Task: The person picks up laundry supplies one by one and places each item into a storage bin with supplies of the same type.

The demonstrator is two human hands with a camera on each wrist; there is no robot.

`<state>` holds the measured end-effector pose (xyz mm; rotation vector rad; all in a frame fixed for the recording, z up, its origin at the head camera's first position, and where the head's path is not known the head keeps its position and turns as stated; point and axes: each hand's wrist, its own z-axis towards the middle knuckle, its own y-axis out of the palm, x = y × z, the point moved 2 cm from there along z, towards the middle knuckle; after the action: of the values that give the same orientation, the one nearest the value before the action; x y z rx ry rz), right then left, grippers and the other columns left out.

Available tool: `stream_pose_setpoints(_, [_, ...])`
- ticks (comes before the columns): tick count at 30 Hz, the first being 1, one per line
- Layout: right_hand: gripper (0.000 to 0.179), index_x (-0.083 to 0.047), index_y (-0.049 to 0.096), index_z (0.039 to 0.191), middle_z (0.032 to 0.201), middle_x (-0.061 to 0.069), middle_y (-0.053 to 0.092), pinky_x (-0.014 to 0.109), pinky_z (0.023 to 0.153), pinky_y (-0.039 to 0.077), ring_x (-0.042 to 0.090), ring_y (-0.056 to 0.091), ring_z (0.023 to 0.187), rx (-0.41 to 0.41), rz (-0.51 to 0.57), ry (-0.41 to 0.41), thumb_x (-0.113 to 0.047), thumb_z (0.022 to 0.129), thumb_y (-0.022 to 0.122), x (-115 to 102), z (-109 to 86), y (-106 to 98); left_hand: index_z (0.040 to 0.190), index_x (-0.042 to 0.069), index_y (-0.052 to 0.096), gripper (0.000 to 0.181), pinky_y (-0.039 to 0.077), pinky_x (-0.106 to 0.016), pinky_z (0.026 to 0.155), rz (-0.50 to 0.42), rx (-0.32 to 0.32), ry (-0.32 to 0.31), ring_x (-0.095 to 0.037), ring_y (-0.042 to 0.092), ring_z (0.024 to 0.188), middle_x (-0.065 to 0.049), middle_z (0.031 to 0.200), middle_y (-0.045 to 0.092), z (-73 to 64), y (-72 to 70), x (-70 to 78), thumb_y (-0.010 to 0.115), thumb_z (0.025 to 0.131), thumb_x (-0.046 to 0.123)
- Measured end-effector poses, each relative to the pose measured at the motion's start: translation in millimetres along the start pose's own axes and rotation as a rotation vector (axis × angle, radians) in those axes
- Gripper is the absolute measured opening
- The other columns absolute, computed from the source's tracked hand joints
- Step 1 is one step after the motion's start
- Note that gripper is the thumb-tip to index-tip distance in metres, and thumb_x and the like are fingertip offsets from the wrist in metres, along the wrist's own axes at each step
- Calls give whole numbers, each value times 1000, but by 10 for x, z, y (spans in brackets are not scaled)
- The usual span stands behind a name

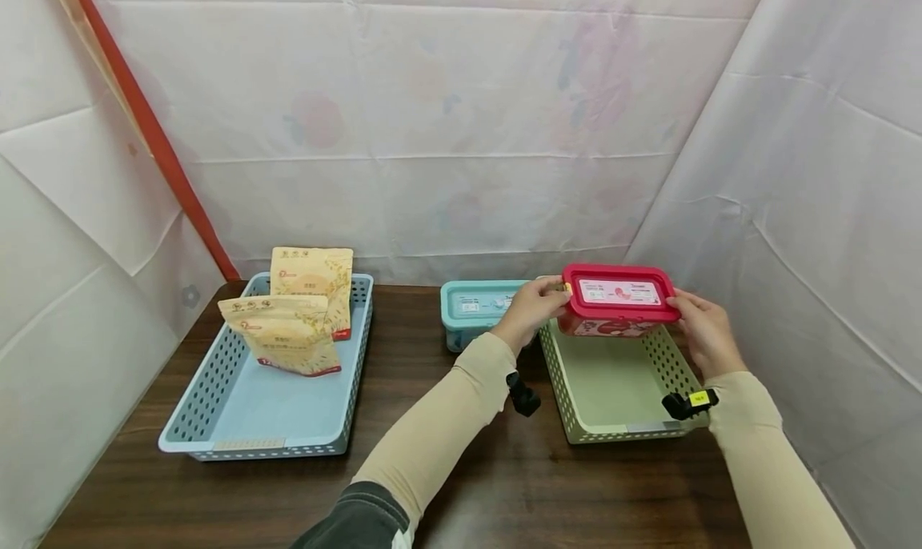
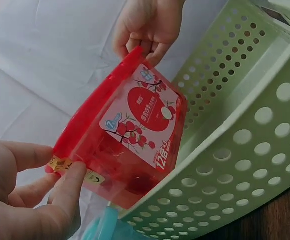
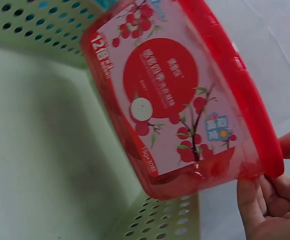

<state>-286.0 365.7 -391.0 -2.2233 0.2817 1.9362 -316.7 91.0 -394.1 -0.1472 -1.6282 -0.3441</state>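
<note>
A red lidded plastic tub [image 1: 619, 297] with a pink fruit label is held up over the far end of a green basket [image 1: 612, 381]. My left hand [image 1: 531, 309] pinches the tub's left end at the lid rim, thumb and fingers on either side of it. On the opposite end, my right hand [image 1: 706, 333] grips the lid's edge, seen closely in the right wrist view, where the fingers [image 3: 252, 200] press under the rim. Behind my left hand stands a teal lidded tub [image 1: 471, 309], partly covered by that hand.
At the left, a light blue basket [image 1: 288, 421] holds two yellow pouches, the front pouch [image 1: 284, 333] leaning before the back pouch [image 1: 317, 269]. Both baskets rest on a dark wooden table [image 1: 461, 469]. White cloth sheets [image 1: 432, 117] hang behind and along both sides.
</note>
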Motion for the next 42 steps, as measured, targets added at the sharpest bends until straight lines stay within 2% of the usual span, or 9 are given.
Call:
stream_pose_setpoints(3, [64, 4, 31, 154, 86, -16, 67, 21, 67, 56, 1, 63, 72, 10, -5, 10, -21, 102, 57, 27, 18, 16, 143, 4, 55, 43, 53, -43, 96, 26, -3, 10, -20, 68, 103, -6, 112, 67, 9, -6, -16, 62, 101, 12])
stream_pose_setpoints(6, [63, 4, 32, 154, 81, -16, 67, 21, 65, 55, 0, 63, 70, 12, -31, 15, -21, 102, 57, 46, 41, 33, 142, 4, 56, 42, 54, -43, 95, 46, 2, 4, -20, 69, 101, -6, 109, 67, 18, -21, -33, 62, 101, 12])
stream_pose_setpoints(10, [63, 1, 33, 154, 91, -14, 63, 21, 69, 55, -1, 62, 75, 25, -65, 23, -23, 102, 58, 58, 64, 55, 141, 4, 57, 41, 55, -41, 93, 62, 22, -15, -19, 69, 99, -6, 106, 66, 25, -45, -42, 62, 101, 13])
stream_pose_setpoints(17, [63, -2, 34, 155, 137, 15, 49, 23, 78, 55, 0, 59, 85, 22, -168, 35, -29, 103, 56, 89, 104, 110, 139, 2, 58, 39, 54, -43, 94, 75, 35, -22, -21, 69, 99, -8, 110, 67, 20, -83, -51, 61, 101, 12])
stream_pose_setpoints(21, [63, -2, 32, 156, 152, 22, 38, 20, 80, 53, 3, 55, 94, 13, -253, 30, -32, 104, 51, 107, 133, 120, 138, -1, 58, 38, 53, -41, 95, 97, 21, -33, -23, 68, 105, -12, 121, 66, 23, -84, -69, 60, 102, 13])
stream_pose_setpoints(27, [61, -1, 31, 156, 155, 23, 35, 17, 87, 50, 9, 51, 111, -7, -338, 34, -33, 106, 47, 148, 175, 111, 140, -5, 53, 41, 53, -39, 97, 157, 0, -56, -25, 66, 113, -16, 132, 60, 27, -82, -85, 56, 104, 14])
stream_pose_setpoints(34, [59, 3, 32, 154, 154, 24, 36, 41, 112, 38, 21, 45, 129, -30, -373, 30, -30, 107, 44, 194, 195, 122, 144, -5, 48, 46, 53, -38, 97, 193, -5, -82, -26, 65, 115, -18, 140, 56, 27, -91, -66, 56, 103, 15])
stream_pose_setpoints(37, [59, 3, 33, 154, 154, 24, 36, 43, 112, 37, 22, 45, 130, -34, -377, 32, -31, 107, 45, 190, 189, 125, 144, -5, 49, 46, 53, -38, 97, 200, 1, -86, -26, 65, 114, -18, 139, 57, 19, -89, -63, 56, 103, 16])
stream_pose_setpoints(42, [58, 4, 35, 153, 151, 25, 39, 35, 101, 45, 13, 50, 115, -48, -437, 29, -30, 107, 44, 184, 186, 113, 144, -2, 51, 46, 52, -39, 98, 246, 10, -96, -25, 65, 114, -15, 137, 59, -5, -89, -53, 55, 103, 18])
